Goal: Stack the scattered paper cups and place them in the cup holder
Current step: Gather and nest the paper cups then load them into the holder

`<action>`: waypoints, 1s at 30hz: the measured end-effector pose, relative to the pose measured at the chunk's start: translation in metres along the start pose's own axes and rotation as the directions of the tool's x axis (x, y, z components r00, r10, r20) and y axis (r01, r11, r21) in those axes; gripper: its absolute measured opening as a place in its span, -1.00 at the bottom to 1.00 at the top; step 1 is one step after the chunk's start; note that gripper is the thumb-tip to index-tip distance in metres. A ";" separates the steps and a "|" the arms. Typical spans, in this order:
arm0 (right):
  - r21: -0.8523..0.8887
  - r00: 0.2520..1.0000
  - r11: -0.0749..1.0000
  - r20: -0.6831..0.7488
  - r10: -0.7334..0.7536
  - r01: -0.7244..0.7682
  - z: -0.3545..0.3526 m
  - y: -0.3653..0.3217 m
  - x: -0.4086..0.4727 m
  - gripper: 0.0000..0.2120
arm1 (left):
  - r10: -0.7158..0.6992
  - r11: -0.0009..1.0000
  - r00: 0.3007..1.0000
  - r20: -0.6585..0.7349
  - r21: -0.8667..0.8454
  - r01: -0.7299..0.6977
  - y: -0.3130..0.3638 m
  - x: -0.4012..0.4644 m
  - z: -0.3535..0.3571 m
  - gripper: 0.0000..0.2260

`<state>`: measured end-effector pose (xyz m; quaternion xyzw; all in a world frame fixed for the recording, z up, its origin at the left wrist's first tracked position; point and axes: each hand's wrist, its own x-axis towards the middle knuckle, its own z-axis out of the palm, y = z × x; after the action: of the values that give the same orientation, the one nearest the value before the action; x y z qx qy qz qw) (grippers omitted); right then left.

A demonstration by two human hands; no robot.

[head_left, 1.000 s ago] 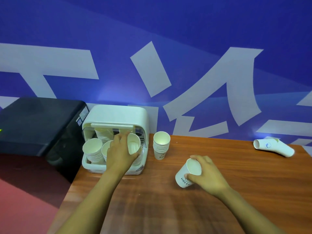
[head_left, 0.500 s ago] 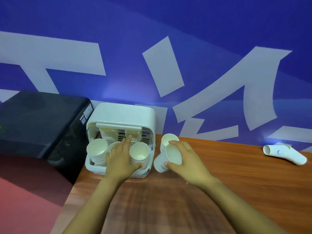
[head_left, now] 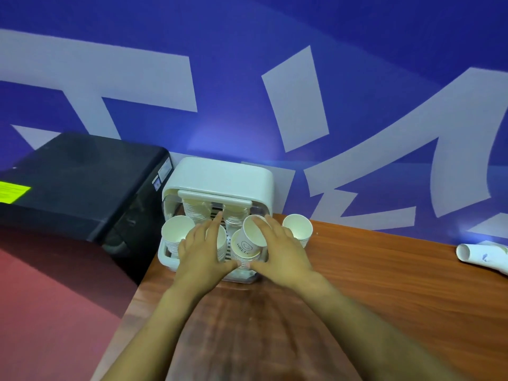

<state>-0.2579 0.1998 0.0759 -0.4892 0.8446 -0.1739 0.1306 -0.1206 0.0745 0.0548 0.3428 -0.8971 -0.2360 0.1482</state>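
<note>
A black box (head_left: 79,185) sits beside the wooden table (head_left: 384,284), blue wall (head_left: 247,37) behind.

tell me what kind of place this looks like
Probably an office or event refreshment corner: a white cup holder filled with paper cup stacks sits on a wooden table against a blue wall with large white lettering, beside a black machine.

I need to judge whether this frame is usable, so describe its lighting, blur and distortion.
Head view: dim, blue-tinted light, with a bright glare patch on the wall above the cup holder; wide-angle distortion bends the table edge and tilts the scene; forearms at the bottom are motion-smeared; the right hand and its cup are fairly sharp, though the cup's print is soft; the lying cups at far right are soft.
</note>
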 end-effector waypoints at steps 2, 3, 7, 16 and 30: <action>0.052 0.999 0.999 0.040 -0.003 0.001 -0.003 0.005 -0.002 -0.11 | 0.008 1.000 1.000 0.011 -0.019 -0.008 0.002 -0.002 0.004 -0.07; 0.061 0.999 0.998 0.051 -0.011 0.008 -0.005 0.007 -0.003 -0.10 | 0.013 1.000 1.000 0.015 -0.025 -0.013 0.003 -0.004 0.006 -0.08; 0.113 0.998 0.992 0.031 -0.063 0.059 -0.013 0.009 -0.004 -0.11 | 0.011 0.999 1.000 0.019 -0.032 -0.011 0.011 -0.011 0.008 -0.09; 0.143 0.999 0.990 -0.037 0.003 0.002 -0.044 0.046 -0.047 -0.34 | 0.084 0.993 0.996 -0.009 -0.085 -0.085 0.062 -0.018 0.017 -0.21; 0.298 0.946 0.902 0.019 0.322 -0.313 -0.107 0.266 -0.178 -0.51 | 0.254 0.956 0.915 0.314 -0.222 -0.190 0.272 -0.038 0.149 -0.34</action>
<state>-0.4208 0.4950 0.0701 -0.3172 0.8791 -0.2825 0.2162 -0.3049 0.3262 0.0681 0.1770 -0.9163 -0.3560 0.0490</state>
